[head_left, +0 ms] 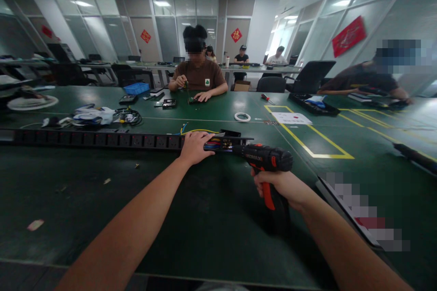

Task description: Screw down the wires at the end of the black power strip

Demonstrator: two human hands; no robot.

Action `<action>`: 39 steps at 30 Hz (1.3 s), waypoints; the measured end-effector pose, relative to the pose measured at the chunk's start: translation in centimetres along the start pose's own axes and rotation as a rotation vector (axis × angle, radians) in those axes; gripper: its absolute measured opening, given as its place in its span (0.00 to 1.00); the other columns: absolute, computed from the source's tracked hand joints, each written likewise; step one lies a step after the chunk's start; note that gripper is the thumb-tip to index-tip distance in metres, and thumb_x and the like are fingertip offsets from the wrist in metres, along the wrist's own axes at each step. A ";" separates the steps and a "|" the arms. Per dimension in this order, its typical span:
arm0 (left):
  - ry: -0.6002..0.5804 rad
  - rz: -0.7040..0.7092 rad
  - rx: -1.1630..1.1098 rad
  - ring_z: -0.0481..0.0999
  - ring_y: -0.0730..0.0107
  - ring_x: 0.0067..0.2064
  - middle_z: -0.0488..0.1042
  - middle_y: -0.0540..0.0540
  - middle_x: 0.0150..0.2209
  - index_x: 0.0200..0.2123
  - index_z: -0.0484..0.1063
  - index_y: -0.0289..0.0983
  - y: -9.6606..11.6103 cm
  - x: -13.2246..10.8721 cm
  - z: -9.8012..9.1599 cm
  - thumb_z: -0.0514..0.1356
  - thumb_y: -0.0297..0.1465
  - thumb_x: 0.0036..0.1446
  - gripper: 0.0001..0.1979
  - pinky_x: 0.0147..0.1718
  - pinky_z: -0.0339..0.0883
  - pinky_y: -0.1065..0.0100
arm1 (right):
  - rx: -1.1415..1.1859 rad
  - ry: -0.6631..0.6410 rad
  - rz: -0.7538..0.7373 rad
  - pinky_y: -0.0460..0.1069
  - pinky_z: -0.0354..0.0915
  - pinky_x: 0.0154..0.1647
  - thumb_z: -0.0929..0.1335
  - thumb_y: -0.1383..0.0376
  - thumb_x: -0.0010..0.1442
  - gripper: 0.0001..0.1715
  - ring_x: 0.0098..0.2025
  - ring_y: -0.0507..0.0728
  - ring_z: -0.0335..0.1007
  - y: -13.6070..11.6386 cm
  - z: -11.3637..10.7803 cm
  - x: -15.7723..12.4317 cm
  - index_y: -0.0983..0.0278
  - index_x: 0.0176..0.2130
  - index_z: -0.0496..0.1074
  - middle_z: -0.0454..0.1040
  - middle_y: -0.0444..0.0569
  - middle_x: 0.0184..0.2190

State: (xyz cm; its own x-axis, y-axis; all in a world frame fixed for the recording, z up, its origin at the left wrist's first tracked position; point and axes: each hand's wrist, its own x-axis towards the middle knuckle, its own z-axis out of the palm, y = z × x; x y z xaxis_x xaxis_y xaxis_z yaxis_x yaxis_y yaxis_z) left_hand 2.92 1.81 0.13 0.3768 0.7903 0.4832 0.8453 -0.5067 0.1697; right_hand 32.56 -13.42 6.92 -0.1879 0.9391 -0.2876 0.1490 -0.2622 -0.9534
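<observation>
A long black power strip (136,140) with a row of sockets lies across the green table. My left hand (196,148) is wrapped over its body near the right end, thumb and fingers on opposite edges. Just right of that hand the casing is uncovered, and coloured wires and small metal parts (227,143) show inside. My right hand (273,186) grips the handle of a black and orange cordless drill (264,157), held level. The drill's nose points left into the uncovered end; its bit tip is too small to make out.
Yellow and blue wires (198,131) lie behind the strip. Beyond are a white tape roll (242,117), a screwdriver (267,98), a black tray (314,103) and a bundle of cables (128,116). A tablet-like panel (351,213) rests at right. A co-worker (198,75) sits opposite.
</observation>
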 end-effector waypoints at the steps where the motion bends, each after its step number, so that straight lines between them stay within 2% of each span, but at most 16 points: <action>1: -0.001 0.000 -0.003 0.73 0.42 0.68 0.79 0.42 0.65 0.68 0.77 0.49 0.0 0.0 0.0 0.77 0.46 0.59 0.35 0.66 0.59 0.44 | 0.000 -0.002 0.003 0.50 0.69 0.29 0.76 0.62 0.46 0.13 0.24 0.55 0.73 0.0 0.0 0.0 0.62 0.34 0.77 0.75 0.42 0.20; 39: -0.003 0.007 0.007 0.74 0.44 0.67 0.79 0.42 0.65 0.69 0.76 0.48 0.1 -0.1 -0.2 0.76 0.46 0.61 0.34 0.66 0.58 0.44 | -0.017 0.003 0.008 0.50 0.69 0.29 0.76 0.63 0.47 0.11 0.24 0.56 0.74 -0.2 -0.2 -0.2 0.62 0.34 0.77 0.76 0.42 0.21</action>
State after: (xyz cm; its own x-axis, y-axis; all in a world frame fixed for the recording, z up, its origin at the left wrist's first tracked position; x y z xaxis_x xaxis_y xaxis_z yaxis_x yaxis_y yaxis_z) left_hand 2.89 1.61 0.32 0.3833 0.7879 0.4820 0.8455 -0.5093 0.1602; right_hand 32.72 -13.49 7.18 -0.1837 0.9377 -0.2950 0.1667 -0.2660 -0.9494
